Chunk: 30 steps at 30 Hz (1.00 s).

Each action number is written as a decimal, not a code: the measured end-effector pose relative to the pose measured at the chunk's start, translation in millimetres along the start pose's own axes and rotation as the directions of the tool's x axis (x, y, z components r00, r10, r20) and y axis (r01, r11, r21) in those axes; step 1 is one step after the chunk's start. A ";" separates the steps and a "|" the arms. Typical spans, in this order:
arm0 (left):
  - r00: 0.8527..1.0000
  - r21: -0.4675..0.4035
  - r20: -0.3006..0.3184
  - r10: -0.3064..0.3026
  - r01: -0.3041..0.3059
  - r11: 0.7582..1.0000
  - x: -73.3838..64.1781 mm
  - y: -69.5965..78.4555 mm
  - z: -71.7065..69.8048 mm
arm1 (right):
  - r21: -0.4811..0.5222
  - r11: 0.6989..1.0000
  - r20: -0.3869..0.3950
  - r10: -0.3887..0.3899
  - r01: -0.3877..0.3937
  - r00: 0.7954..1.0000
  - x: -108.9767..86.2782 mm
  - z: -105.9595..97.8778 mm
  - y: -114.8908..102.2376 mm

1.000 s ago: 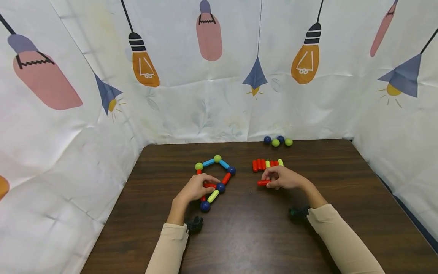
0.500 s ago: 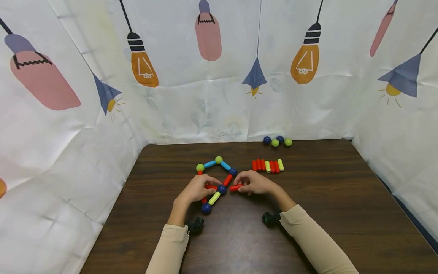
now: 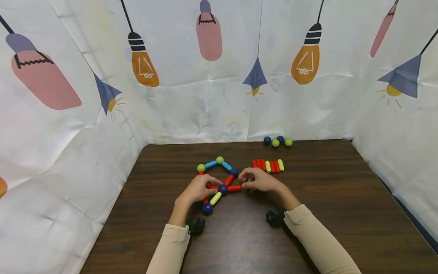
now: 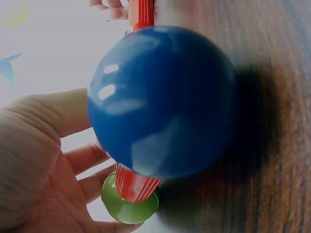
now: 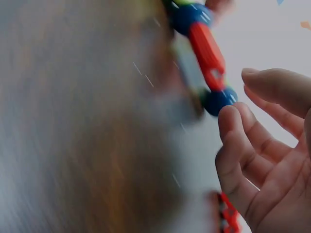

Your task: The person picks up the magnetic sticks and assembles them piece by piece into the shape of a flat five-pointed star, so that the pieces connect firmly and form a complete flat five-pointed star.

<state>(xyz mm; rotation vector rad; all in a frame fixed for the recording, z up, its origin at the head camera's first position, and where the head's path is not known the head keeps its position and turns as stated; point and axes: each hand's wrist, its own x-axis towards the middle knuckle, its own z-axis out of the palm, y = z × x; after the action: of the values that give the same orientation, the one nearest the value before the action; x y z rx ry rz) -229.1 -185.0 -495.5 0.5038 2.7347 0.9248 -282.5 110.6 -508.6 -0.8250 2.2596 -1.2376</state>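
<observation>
On the brown worktop (image 3: 239, 236) there lies a shape of sticks and balls, on the left of its middle; the person's left hand (image 3: 195, 188) is over the left side of this shape and pinches the inner red stick (image 3: 212, 187) between thumb and fingers; this stick is just beside the middle blue ball (image 3: 222, 189). The outer red stick (image 3: 234, 188) goes to the right from the same ball and touches it; the right hand (image 3: 261, 179) is at the free end of this stick, with bent, loose fingers and nothing between them; whether its thumb touches the stick, it cannot be told.

From the middle blue ball, a yellow stick (image 3: 215, 198) goes down to the near blue ball (image 3: 207, 208), and a slanted red stick (image 3: 229, 180) goes up to the right blue ball (image 3: 234, 172); two light-blue sticks, with the top green ball (image 3: 220, 160) between them, reach to the left green ball (image 3: 201, 168). In the left wrist view, a blue ball covers part of the thumb.

Farther to the right, a row of loose sticks (image 3: 268, 166), red and yellow, lies side by side; behind it, near the far edge, are four loose balls (image 3: 275, 143), two blue and two green; a white cloth (image 3: 205, 102) with printed lamps hangs behind.
</observation>
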 end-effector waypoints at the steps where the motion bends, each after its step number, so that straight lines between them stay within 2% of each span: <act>1: 1.000 0.002 0.000 -0.001 0.001 1.000 -0.3 0.2 -0.1 | -0.011 1.000 -0.026 -0.006 0.006 1.000 -3.0 -6.1 1.4; 5: 1.000 0.000 0.001 -0.006 0.006 1.000 -1.0 1.1 -0.4 | -0.022 1.000 -0.168 -0.002 -0.001 0.986 -17.0 -34.6 11.4; 9: 1.000 -0.008 0.002 -0.002 0.002 1.000 -1.9 2.0 -1.3 | -0.017 0.999 -0.326 0.037 -0.045 0.945 -32.2 -64.4 26.2; 12: 1.000 -0.018 0.003 0.000 0.000 1.000 -2.3 2.0 -1.4 | -0.010 0.996 -0.388 0.075 -0.085 0.919 -42.6 -84.2 38.7; 15: 1.000 -0.022 0.005 -0.004 0.004 1.000 -2.7 1.6 -1.5 | -0.011 0.992 -0.376 0.115 -0.128 0.920 -50.3 -99.9 50.1; 19: 1.000 -0.019 0.007 -0.005 0.006 1.000 -2.6 1.2 -1.5 | -0.052 0.983 -0.287 0.157 -0.179 0.945 -56.2 -113.5 61.0; 24: 1.000 -0.019 0.011 -0.018 0.018 1.000 -2.0 0.0 -1.0 | -0.061 0.975 -0.192 0.198 -0.213 0.961 -59.0 -120.7 66.8; 30: 1.000 -0.019 0.009 -0.020 0.020 1.000 -1.7 -0.8 -0.6 | -0.103 0.972 -0.166 0.193 -0.212 0.967 -57.0 -122.8 70.3</act>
<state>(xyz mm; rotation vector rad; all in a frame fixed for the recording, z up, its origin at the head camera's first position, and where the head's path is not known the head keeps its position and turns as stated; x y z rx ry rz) -228.0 -186.5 -495.3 0.4753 2.7157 0.9409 -337.5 252.8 -501.5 -0.5364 2.4927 -1.1146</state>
